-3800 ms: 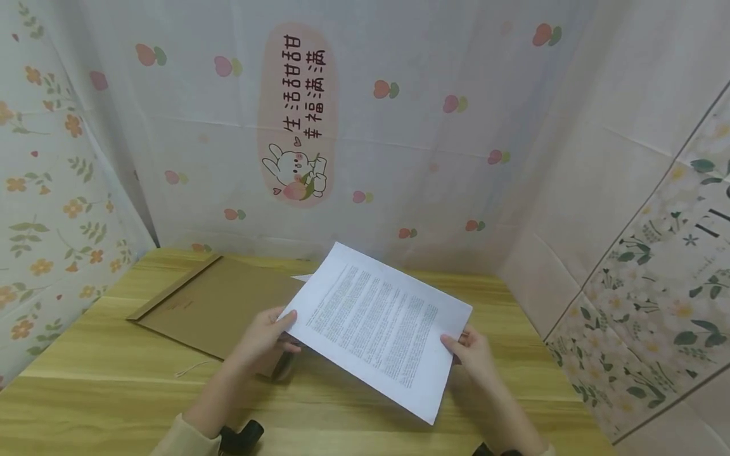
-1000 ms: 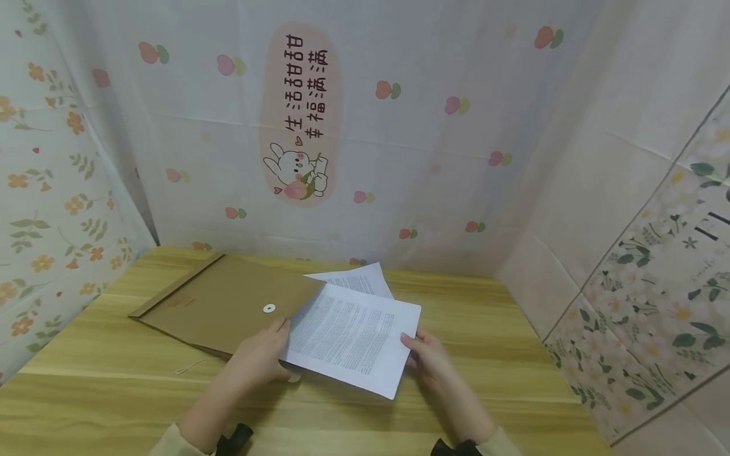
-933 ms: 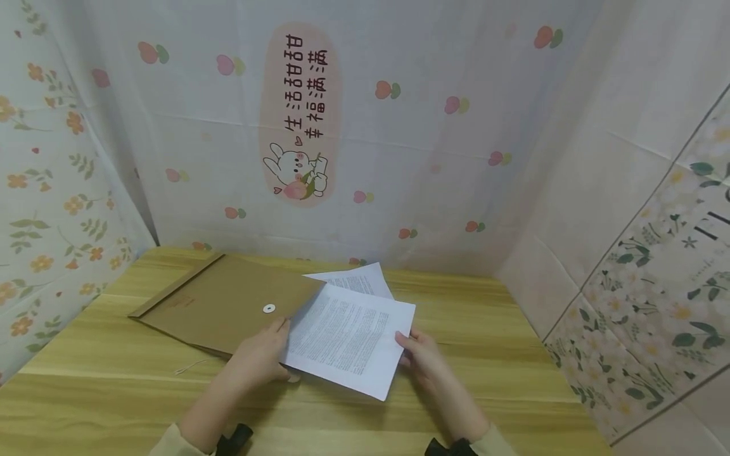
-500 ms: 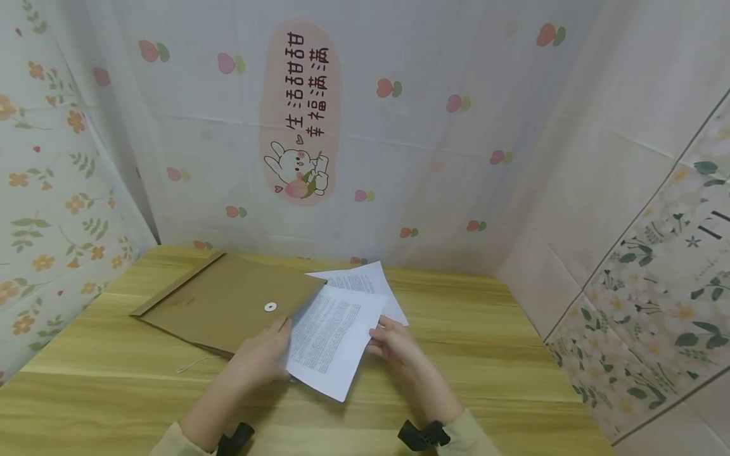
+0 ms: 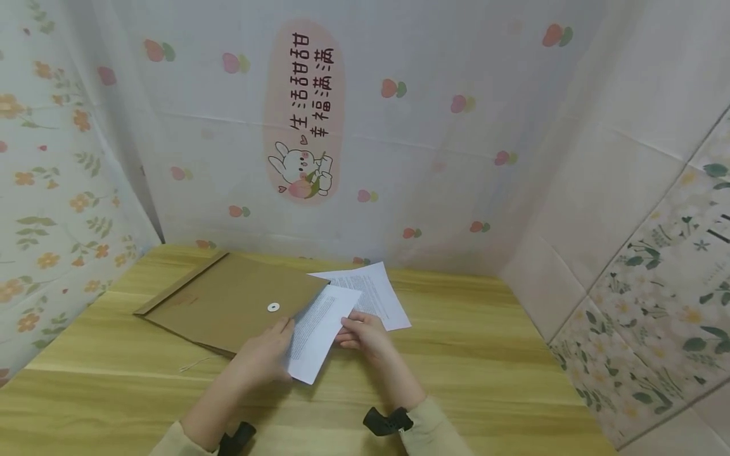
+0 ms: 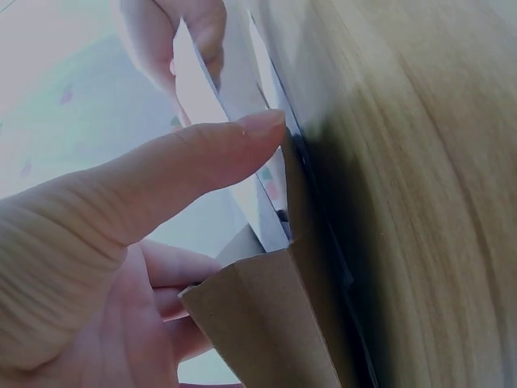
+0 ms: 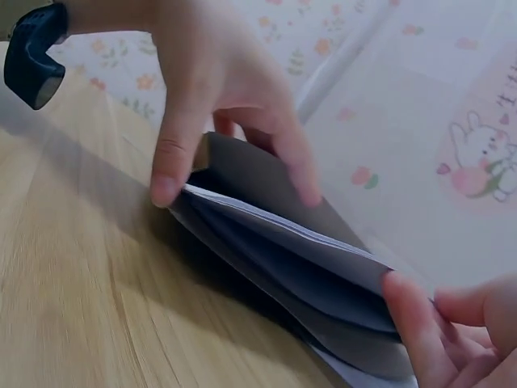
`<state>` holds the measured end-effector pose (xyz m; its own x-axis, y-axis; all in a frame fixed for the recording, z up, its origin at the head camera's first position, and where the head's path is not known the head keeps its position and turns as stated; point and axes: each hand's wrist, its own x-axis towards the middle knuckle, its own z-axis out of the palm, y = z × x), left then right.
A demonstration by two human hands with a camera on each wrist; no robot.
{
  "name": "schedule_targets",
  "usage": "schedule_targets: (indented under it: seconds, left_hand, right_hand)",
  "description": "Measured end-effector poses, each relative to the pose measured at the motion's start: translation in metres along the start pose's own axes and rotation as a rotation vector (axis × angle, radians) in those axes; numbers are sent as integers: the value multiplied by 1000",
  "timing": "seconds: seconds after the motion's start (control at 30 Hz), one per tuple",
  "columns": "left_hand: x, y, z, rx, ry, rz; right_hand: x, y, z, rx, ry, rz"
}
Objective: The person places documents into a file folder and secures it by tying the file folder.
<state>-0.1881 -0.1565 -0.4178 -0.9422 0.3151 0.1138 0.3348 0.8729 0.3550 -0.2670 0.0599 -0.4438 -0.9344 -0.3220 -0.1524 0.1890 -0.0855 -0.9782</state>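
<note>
A brown paper document envelope (image 5: 228,297) with a white round button lies on the table's left, its mouth facing right. My left hand (image 5: 259,354) holds that mouth at its near corner; in the right wrist view the thumb and fingers (image 7: 299,166) span the gap between the two panels. A thin stack of printed sheets (image 5: 319,339) reaches partway into the envelope. My right hand (image 5: 367,335) pinches the stack's outer edge, thumb on top. From the left wrist, the white sheets (image 6: 198,85) pass behind my thumb toward the brown envelope edge (image 6: 258,315).
Another printed sheet (image 5: 379,294) lies on the table behind the stack, partly covered by it and the envelope. A loose string (image 5: 196,364) lies by the envelope's near edge. The wooden table (image 5: 485,354) ends at a patterned curtain (image 5: 433,209).
The stack, earlier held up by both hands, has gone down into the envelope's mouth. My right hand has slid it leftward, deeper in, while my left hand has stayed at the mouth.
</note>
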Motion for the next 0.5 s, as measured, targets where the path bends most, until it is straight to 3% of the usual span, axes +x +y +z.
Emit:
schedule_targets:
  seconds: [0.23, 0.5]
  left_hand:
    - [2, 2, 0, 6, -1, 8]
    - [-1, 1, 0, 6, 12, 3]
  right_hand:
    - [15, 5, 21, -33, 86, 24]
    - [22, 3, 38, 4, 66, 42]
